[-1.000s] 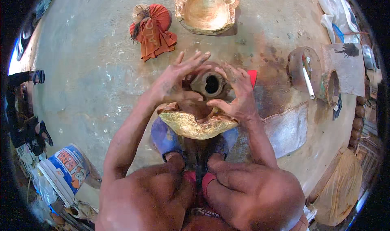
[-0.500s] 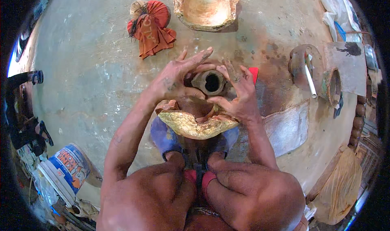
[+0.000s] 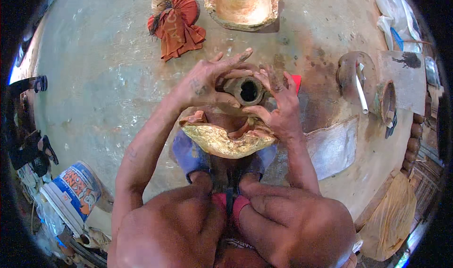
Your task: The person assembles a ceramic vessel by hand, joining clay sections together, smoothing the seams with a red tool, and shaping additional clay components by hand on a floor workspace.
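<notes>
In the head view my left hand (image 3: 214,82) and my right hand (image 3: 278,100) curve round a grey clay neck piece (image 3: 254,97) with a dark round hole, fingertips and thumbs at its sides. It sits at the middle of a brownish form whose lower part shows gold-coloured, rough edging (image 3: 226,143), just above my blue footwear (image 3: 186,152). Parts of the form are hidden by my hands. A small red object (image 3: 297,81) lies behind my right hand.
A hollow pale mould (image 3: 240,6) and red cloth bundle (image 3: 179,27) lie ahead. At right are a white tube (image 3: 361,93), rusty ring (image 3: 387,103), metal plate (image 3: 401,84) and pale sheet (image 3: 332,145). A bucket (image 3: 78,188) stands lower left; a yellowish sack (image 3: 387,221) lies lower right.
My hands and the clay neck piece appear slightly higher and to the right in the picture, as do some surrounding things shifted by the camera. The grip looks much the same.
</notes>
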The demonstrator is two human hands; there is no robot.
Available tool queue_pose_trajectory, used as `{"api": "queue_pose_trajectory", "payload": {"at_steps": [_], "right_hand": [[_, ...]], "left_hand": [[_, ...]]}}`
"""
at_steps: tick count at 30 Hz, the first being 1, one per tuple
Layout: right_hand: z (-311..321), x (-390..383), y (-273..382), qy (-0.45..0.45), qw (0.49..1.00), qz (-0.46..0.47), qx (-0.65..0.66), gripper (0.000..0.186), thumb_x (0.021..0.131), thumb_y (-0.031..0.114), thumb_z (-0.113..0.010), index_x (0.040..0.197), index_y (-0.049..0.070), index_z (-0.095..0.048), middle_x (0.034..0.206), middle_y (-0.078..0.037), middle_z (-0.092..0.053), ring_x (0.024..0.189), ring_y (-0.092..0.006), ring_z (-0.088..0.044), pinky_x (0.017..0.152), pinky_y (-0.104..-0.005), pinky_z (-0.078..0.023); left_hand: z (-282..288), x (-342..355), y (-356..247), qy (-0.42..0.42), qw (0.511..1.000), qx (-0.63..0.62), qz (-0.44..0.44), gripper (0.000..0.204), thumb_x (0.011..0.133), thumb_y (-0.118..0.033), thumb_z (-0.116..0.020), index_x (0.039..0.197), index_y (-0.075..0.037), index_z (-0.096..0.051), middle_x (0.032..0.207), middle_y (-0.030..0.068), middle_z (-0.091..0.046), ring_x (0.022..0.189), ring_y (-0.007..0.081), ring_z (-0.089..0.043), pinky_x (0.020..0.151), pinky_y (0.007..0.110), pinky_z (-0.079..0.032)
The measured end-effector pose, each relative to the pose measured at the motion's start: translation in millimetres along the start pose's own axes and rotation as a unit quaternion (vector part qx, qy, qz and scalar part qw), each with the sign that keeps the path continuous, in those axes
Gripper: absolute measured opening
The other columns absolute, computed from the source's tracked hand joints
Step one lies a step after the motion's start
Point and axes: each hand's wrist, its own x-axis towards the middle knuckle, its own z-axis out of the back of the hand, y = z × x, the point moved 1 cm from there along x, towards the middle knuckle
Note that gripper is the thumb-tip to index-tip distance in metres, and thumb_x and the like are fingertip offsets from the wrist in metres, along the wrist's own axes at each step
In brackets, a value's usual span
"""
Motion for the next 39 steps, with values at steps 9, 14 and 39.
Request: {"api": "queue_pose_trajectory", "payload": {"at_steps": [9, 14, 39], "right_hand": [[3.1, 0.1, 2.5, -0.021, 1.000, -0.007, 0.015, 0.084, 0.073, 0.044, -0.088, 0.145, 0.012, -0.058, 0.147, -0.012, -0.060, 0.136, -0.0282, -0.057, 0.121, -0.0596, -0.027], [4.1, -0.5, 1.5, -0.016, 1.000, -0.008, 0.006, 0.083, 0.073, 0.041, -0.088, 0.145, 0.013, -0.058, 0.142, -0.013, -0.063, 0.135, -0.0291, -0.057, 0.121, -0.0607, -0.027], [15.2, 13.5, -26.8, 0.039, 0.998, 0.007, 0.056, 0.076, 0.067, 0.050, -0.088, 0.134, 0.022, -0.069, 0.152, 0.000, -0.056, 0.132, -0.0255, -0.060, 0.121, -0.0571, -0.032]], "left_hand": [[-1.5, -2.1, -5.4, 0.012, 0.999, -0.002, 0.041, 0.129, 0.065, -0.035, -0.092, 0.166, -0.027, -0.013, 0.136, -0.0022, -0.069, 0.120, 0.0354, -0.067, 0.124, 0.064, -0.026], [-7.1, -2.1, -9.7, -0.024, 1.000, -0.010, 0.016, 0.132, 0.065, -0.039, -0.092, 0.167, -0.022, -0.010, 0.134, 0.0014, -0.070, 0.125, 0.0348, -0.064, 0.123, 0.064, -0.026], [-12.2, -5.8, -1.4, -0.031, 0.999, -0.028, 0.013, 0.127, 0.069, -0.046, -0.090, 0.166, -0.017, -0.014, 0.139, 0.0018, -0.067, 0.136, 0.0353, -0.055, 0.123, 0.064, -0.023]]}}
